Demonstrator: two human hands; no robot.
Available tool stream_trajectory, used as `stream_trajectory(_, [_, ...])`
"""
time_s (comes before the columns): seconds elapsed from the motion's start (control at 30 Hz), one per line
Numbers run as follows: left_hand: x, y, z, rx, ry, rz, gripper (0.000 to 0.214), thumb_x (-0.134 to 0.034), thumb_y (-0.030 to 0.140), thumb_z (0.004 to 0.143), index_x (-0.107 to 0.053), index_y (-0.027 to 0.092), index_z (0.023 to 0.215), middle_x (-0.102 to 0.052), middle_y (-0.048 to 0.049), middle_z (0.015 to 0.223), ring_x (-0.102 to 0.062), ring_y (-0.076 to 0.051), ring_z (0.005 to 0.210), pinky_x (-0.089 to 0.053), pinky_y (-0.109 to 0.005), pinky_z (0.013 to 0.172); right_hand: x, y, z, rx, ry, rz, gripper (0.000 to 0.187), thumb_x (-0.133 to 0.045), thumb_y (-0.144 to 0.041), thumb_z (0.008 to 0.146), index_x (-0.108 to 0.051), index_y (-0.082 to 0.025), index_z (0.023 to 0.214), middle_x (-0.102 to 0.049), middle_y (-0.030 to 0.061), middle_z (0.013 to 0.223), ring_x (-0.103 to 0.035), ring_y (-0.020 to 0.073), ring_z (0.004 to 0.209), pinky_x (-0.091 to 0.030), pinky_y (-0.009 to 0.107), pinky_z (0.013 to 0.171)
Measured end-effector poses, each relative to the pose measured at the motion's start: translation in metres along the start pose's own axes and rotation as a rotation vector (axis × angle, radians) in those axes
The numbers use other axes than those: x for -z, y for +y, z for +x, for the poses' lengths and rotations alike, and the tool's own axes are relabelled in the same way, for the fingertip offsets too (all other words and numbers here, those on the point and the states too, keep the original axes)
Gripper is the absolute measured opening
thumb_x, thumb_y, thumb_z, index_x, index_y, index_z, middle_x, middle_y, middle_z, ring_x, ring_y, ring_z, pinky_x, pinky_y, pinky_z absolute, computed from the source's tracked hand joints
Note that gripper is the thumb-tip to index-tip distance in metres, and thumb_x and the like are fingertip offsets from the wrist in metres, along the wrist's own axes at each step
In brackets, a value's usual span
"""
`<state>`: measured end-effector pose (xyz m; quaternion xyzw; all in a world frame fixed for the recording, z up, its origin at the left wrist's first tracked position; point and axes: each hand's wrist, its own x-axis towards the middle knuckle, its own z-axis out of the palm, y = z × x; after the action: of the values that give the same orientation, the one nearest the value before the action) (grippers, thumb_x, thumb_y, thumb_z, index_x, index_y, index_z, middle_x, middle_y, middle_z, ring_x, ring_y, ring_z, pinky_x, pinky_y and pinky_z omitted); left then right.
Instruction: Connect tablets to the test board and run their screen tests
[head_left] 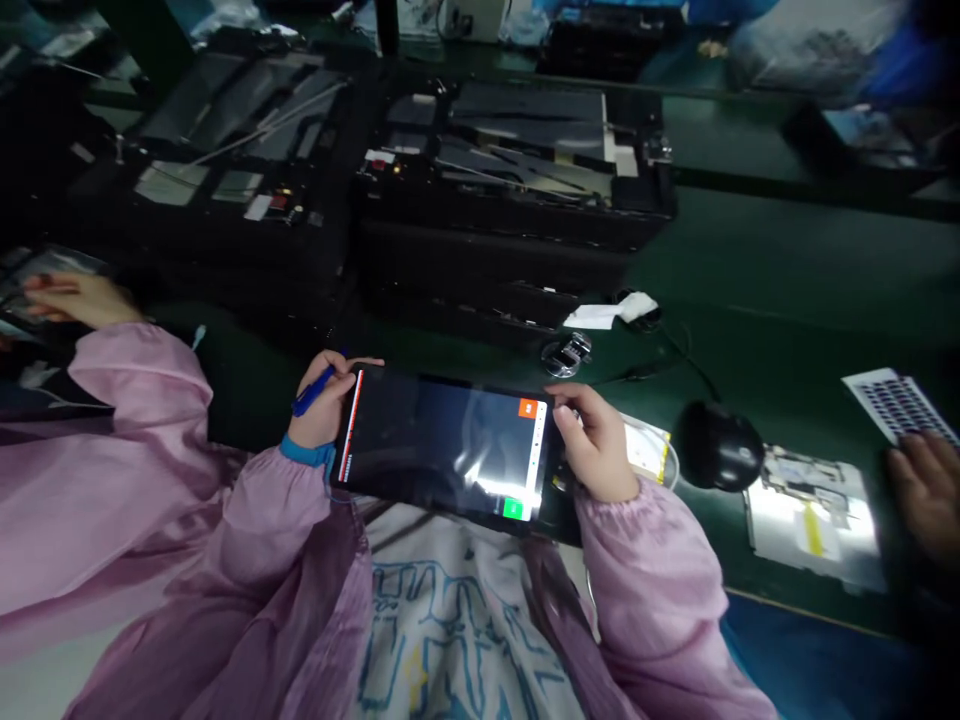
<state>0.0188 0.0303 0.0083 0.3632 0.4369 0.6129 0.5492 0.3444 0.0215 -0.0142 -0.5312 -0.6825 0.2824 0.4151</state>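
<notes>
A black tablet [442,440] is held level in front of my body, its screen lit with a red strip on the left, an orange button and a green button on the right. My left hand [321,400] grips its left end and also has a blue pen [313,391] tucked between the fingers. A blue band [307,450] circles that wrist. On the opposite end, my right hand [596,440] is closed around the edge with the thumb on top. The fingers under the tablet are hidden.
Black trays [517,200] with dark panels stand behind the tablet. On the right lie a black rounded device [720,445], an opened silver device [814,515] and a round metal object [567,354]. One person's hand [82,298] is at left; another's hand [926,490] touches a label sheet [889,398].
</notes>
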Motion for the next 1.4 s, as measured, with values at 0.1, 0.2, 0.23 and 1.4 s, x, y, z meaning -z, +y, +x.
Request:
stream_trajectory(0.1, [-0.002, 0.000, 0.001, -0.032, -0.001, 0.024, 0.027, -0.075, 0.019, 0.067, -0.048, 0.019, 0.074, -0.075, -0.0089, 0.087, -0.070, -0.021, 0.077, -0.054, -0.030, 0.070, 0.001, -0.001, 0.001, 0.016, -0.008, -0.001, 0.029, -0.050, -0.044, 0.090, -0.061, -0.021, 0.102, -0.061, 0.0023, 0.078, -0.059, 0.0197, 0.073, -0.046, 0.033, 0.067])
stream_trajectory(0.2, [-0.003, -0.001, 0.001, -0.041, -0.001, 0.032, 0.026, -0.073, 0.018, 0.069, -0.048, 0.019, 0.074, -0.076, -0.0088, 0.089, -0.070, -0.021, 0.081, -0.054, -0.030, 0.071, 0.001, 0.000, 0.003, 0.027, -0.023, -0.006, 0.027, -0.050, -0.043, 0.091, -0.061, -0.021, 0.102, -0.061, 0.0027, 0.080, -0.059, 0.0197, 0.074, -0.047, 0.033, 0.068])
stream_trajectory(0.23, [-0.004, -0.002, 0.001, -0.039, -0.001, 0.034, 0.025, -0.073, 0.018, 0.069, -0.048, 0.019, 0.074, -0.076, -0.0094, 0.089, -0.070, -0.021, 0.081, -0.054, -0.030, 0.071, 0.002, 0.000, 0.003, 0.030, -0.028, -0.010, 0.027, -0.050, -0.043, 0.091, -0.061, -0.020, 0.102, -0.061, 0.0029, 0.080, -0.059, 0.0197, 0.075, -0.047, 0.033, 0.068])
stream_trajectory(1.4, [-0.001, 0.007, 0.008, -0.033, 0.103, 0.110, 0.018, -0.070, 0.026, 0.062, -0.054, 0.024, 0.071, -0.076, -0.0035, 0.082, -0.065, -0.023, 0.061, -0.054, -0.035, 0.049, 0.010, 0.007, -0.032, 0.238, -0.058, 0.087, 0.073, -0.059, -0.043, 0.078, -0.029, -0.029, 0.143, -0.048, 0.0131, 0.133, -0.042, 0.0404, 0.129, -0.037, 0.067, 0.101])
